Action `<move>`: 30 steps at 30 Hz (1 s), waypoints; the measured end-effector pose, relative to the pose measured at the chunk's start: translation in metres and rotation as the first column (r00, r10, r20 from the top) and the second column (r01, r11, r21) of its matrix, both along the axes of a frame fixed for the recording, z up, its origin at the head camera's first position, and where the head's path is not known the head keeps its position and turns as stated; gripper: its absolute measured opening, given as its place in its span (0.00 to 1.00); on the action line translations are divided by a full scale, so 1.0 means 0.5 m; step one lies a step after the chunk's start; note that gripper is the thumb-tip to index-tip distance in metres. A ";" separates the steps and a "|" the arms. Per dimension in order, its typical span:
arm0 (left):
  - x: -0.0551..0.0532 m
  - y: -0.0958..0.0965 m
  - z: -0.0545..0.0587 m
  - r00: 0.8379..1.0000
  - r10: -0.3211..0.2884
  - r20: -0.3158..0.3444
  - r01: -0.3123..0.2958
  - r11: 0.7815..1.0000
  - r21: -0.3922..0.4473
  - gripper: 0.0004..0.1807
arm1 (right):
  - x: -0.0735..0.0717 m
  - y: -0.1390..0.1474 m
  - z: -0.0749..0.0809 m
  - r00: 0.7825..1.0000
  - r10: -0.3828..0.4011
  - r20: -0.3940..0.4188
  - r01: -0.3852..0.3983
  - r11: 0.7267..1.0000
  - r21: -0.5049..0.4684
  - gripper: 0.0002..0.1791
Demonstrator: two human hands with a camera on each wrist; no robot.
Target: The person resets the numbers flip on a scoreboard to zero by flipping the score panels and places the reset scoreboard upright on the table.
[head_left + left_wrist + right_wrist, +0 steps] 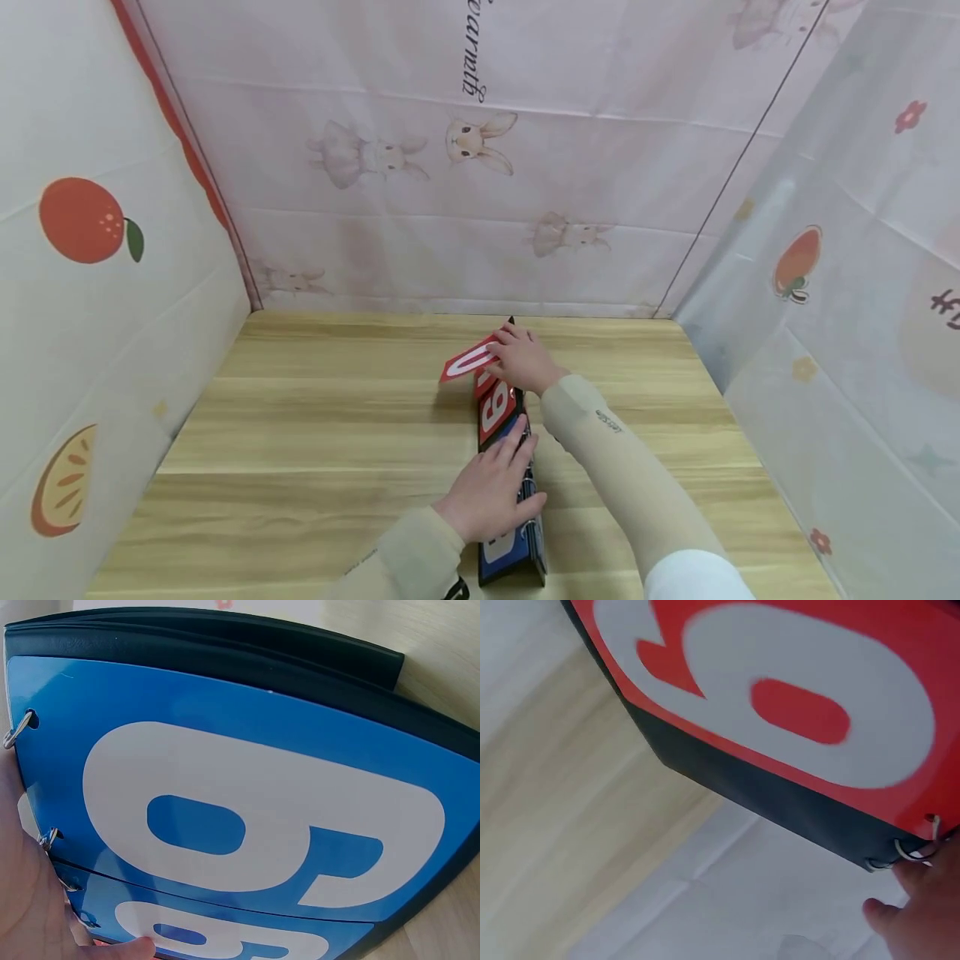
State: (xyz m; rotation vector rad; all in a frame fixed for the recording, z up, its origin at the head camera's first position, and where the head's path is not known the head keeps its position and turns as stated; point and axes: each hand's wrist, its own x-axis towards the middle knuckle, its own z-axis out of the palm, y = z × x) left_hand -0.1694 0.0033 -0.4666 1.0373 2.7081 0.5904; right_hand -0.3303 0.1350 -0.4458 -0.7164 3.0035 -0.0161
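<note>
A tent-shaped flip scoreboard (534, 533) with a black frame and metal rings stands lengthwise on the table. My left hand (491, 492) rests across its ring spine at the near half, fingers extended. In the left wrist view its thumb (124, 949) lies by the smaller blue number card (277, 928), below a large blue number card (262, 795). At the far end my right hand (525, 360) touches a lifted red card (467, 363), whose white numeral is partly covered. Another red card (489, 427) hangs nearer. In the right wrist view, some fingertips are hidden at the rings (904, 851).
The wood-grain table (337, 417) extends on both sides of the scoreboard. Printed fabric hangs at the back (390, 250), on the left (67, 333) and on the right (847, 333).
</note>
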 end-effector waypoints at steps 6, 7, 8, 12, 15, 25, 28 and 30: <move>0.006 0.001 0.003 1.000 -0.002 0.001 0.002 1.000 -0.003 0.40 | 0.001 -0.003 0.000 1.000 -0.021 0.008 0.021 0.999 -0.039 0.26; 0.006 0.002 0.002 1.000 -0.002 0.003 0.002 1.000 0.000 0.40 | 0.002 0.001 -0.003 0.999 -0.031 0.018 0.033 0.992 -0.124 0.27; 0.008 0.002 0.002 1.000 -0.002 0.005 0.002 1.000 0.000 0.40 | 0.004 0.007 -0.008 0.998 -0.049 0.042 0.058 0.972 -0.227 0.29; 0.007 0.002 -0.002 1.000 -0.001 0.003 0.001 1.000 0.000 0.41 | 0.023 0.043 -0.040 0.957 -0.135 0.258 0.277 0.699 -0.660 0.36; 0.003 -0.002 -0.001 1.000 0.004 -0.009 -0.004 1.000 -0.001 0.41 | 0.052 0.067 -0.070 0.881 -0.145 0.451 0.466 0.434 -0.771 0.44; 0.002 0.001 -0.007 1.000 0.004 -0.017 -0.004 1.000 0.010 0.42 | 0.161 0.077 -0.131 0.701 0.245 0.670 0.627 0.236 -0.742 0.38; 0.004 0.004 -0.009 1.000 0.004 -0.022 -0.004 1.000 0.023 0.41 | 0.167 0.076 -0.132 0.684 0.242 0.689 0.650 0.228 -0.725 0.40; 0.004 0.007 -0.009 1.000 0.002 -0.026 -0.001 1.000 0.028 0.41 | 0.168 0.079 -0.133 0.673 0.235 0.702 0.665 0.224 -0.713 0.41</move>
